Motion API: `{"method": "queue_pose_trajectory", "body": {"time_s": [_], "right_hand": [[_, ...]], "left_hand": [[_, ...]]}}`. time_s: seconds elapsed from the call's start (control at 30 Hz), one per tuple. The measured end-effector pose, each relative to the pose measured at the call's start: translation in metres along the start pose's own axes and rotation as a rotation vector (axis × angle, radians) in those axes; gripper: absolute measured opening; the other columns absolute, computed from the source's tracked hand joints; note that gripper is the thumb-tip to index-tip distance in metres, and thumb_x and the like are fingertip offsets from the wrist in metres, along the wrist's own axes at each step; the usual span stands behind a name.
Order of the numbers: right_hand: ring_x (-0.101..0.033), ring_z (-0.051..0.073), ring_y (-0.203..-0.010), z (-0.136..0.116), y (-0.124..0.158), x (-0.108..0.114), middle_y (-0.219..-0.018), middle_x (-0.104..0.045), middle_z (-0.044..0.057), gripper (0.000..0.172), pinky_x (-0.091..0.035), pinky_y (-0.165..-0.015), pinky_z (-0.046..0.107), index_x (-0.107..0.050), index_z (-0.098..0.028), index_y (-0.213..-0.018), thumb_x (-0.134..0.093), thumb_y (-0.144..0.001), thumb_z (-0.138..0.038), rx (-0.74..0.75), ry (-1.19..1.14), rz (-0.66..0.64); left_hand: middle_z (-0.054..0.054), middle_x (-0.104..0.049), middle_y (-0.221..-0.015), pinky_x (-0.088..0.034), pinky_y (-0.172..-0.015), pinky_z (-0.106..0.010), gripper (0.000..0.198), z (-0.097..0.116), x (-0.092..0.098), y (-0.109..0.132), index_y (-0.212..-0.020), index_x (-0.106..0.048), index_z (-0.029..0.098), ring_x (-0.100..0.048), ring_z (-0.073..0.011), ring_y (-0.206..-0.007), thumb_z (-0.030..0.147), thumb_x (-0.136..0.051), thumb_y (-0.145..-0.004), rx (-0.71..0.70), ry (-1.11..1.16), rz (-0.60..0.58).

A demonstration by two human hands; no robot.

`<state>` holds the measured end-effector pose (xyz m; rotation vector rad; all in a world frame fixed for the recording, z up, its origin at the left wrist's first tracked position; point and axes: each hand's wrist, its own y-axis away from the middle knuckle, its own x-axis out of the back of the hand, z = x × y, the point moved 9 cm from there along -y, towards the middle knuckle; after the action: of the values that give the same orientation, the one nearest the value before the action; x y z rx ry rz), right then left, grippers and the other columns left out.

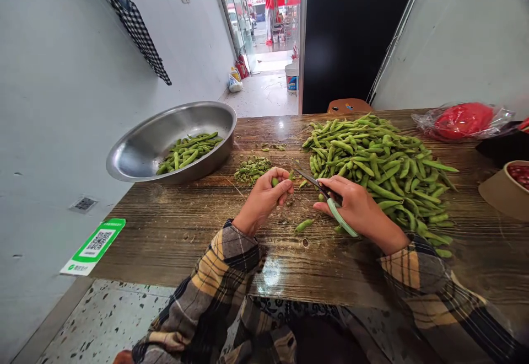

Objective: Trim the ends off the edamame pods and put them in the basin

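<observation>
Head view, from where I'm standing: white wall [53, 105], then a steel basin [136, 151] of edamame on the wooden desk [173, 226], then trimmings [253, 171]. The left grip [269, 194] has one edamame pod [275, 182] pinched, doorway [270, 60] beyond. The right grip [353, 205] holds scissors [341, 219]. Seems mid-trim; next snip calls for lining up the pod's end. Then a big edamame heap [384, 171].

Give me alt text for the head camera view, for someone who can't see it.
A person's left hand holds a green bean pod and their right hand holds scissors, over a wooden table. A heap of pods lies at right, small green scraps mid-table, a metal bowl with pods at left.
</observation>
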<state>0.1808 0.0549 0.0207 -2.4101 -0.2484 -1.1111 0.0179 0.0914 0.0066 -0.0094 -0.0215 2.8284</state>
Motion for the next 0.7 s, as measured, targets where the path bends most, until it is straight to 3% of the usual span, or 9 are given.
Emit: {"method": "queue_pose_trajectory", "body": {"time_s": [0.13, 0.33, 0.57, 0.7], "right_hand": [[-0.063, 0.020, -0.081, -0.001, 0.000, -0.005, -0.106, -0.064, 0.007, 0.047, -0.052, -0.076, 0.035, -0.057, -0.020, -0.124, -0.066, -0.083, -0.040, -0.014, 0.006, -0.063], [-0.058, 0.017, -0.072, -0.009, 0.000, -0.008, -0.097, -0.060, 0.004, 0.048, -0.049, -0.068, 0.031, -0.056, -0.021, -0.124, -0.068, -0.082, -0.039, 0.000, 0.005, -0.107], [-0.057, 0.017, -0.077, -0.015, 0.001, -0.011, -0.097, -0.058, 0.004, 0.052, -0.047, -0.069, 0.030, -0.054, -0.020, -0.126, -0.071, -0.079, -0.037, 0.044, -0.017, -0.114], [-0.058, 0.019, -0.076, -0.015, 0.002, -0.013, -0.096, -0.059, 0.006, 0.046, -0.046, -0.067, 0.031, -0.056, -0.017, -0.122, -0.066, -0.084, -0.040, 0.056, -0.013, -0.113]], "left_hand": [[0.001, -0.062, -0.069, -0.027, -0.043, -0.018, 0.026, -0.001, -0.001, 0.002, -0.090, -0.056, 0.014, -0.040, -0.0032, -0.044, 0.032, -0.070, -0.077, 0.008, 0.128, 0.033], [0.002, -0.060, -0.069, -0.028, -0.044, -0.018, 0.025, -0.002, -0.010, 0.003, -0.084, -0.059, 0.015, -0.039, -0.0031, -0.046, 0.035, -0.071, -0.077, -0.019, 0.101, -0.016], [0.002, -0.056, -0.067, -0.027, -0.045, -0.018, 0.027, -0.009, -0.019, 0.004, -0.086, -0.062, 0.013, -0.038, -0.0035, -0.048, 0.037, -0.071, -0.077, -0.001, 0.081, -0.074], [0.003, -0.055, -0.066, -0.026, -0.044, -0.019, 0.028, -0.008, -0.020, 0.005, -0.086, -0.061, 0.013, -0.037, -0.0034, -0.047, 0.038, -0.070, -0.078, 0.003, 0.082, -0.086]]}}
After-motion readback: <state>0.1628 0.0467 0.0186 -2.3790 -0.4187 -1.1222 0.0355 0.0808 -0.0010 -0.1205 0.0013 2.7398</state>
